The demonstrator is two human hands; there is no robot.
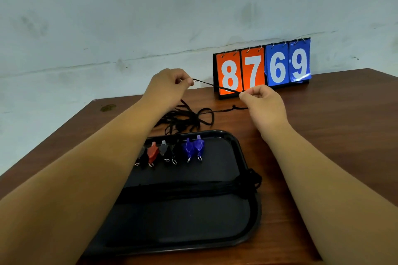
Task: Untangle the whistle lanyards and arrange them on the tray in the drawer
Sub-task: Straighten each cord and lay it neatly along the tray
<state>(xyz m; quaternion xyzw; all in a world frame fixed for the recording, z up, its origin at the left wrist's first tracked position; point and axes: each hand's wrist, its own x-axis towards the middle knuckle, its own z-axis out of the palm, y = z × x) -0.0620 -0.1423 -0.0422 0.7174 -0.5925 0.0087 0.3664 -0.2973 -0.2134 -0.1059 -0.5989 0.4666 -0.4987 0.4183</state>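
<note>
Left hand [170, 84]: we pinch a black lanyard cord [217, 86], fingers curled.
Right hand [262, 101]: pinches the same cord, taut between our hands.
Tangled lanyards [187, 118]: on the table [323, 135] just below our hands.
Tray [256, 211]: under our forearms, whistles [193, 148] in a row.
Scoreboard [262, 69]: behind our right hand.

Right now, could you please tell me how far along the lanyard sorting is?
Done: whistles sit in a row on the tray, straightened lanyards bundled across it. In hand: left hand and right hand pinch one black cord taut. Left: the tangled pile on the table behind the tray.
</note>
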